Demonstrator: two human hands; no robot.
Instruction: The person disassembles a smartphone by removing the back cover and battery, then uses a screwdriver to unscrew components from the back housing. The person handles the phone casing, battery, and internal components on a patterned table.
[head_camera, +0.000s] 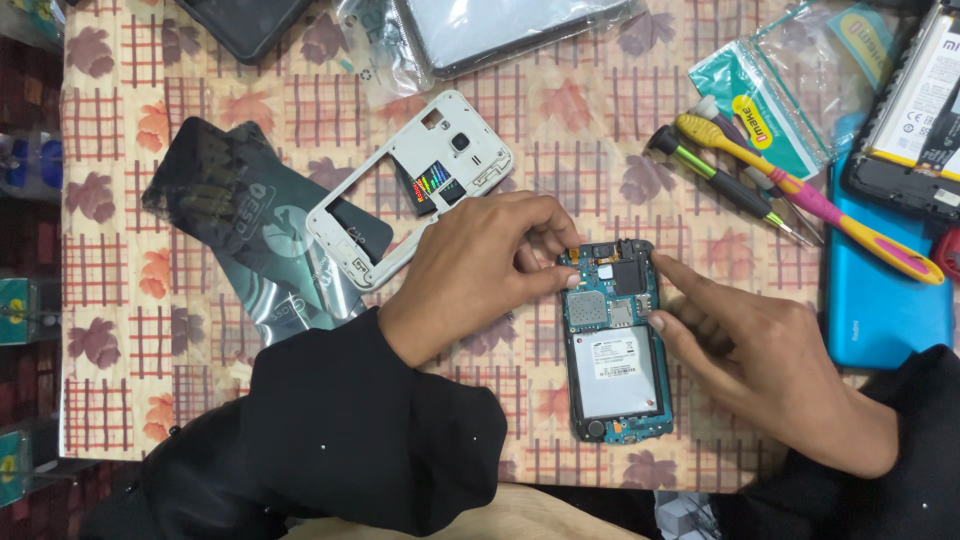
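An opened phone (615, 350) lies face down near the table's front edge, its blue circuit board and silver battery exposed. My left hand (480, 270) rests at its upper left, fingertips pinching at the top edge of the board. My right hand (760, 350) lies along its right side, the index finger touching the top right corner and the thumb on the board's edge. Both arms wear black sleeves. The phone's white middle frame (400, 190) lies apart to the upper left.
A dark anti-static bag (240, 215) lies left, under the white frame. Screwdrivers and a yellow-pink tool (800, 195) sit at right, beside a blue phone cover (880, 300), a battery-fitted phone (915, 110) and plastic bags. A patterned cloth (130, 300) covers the table.
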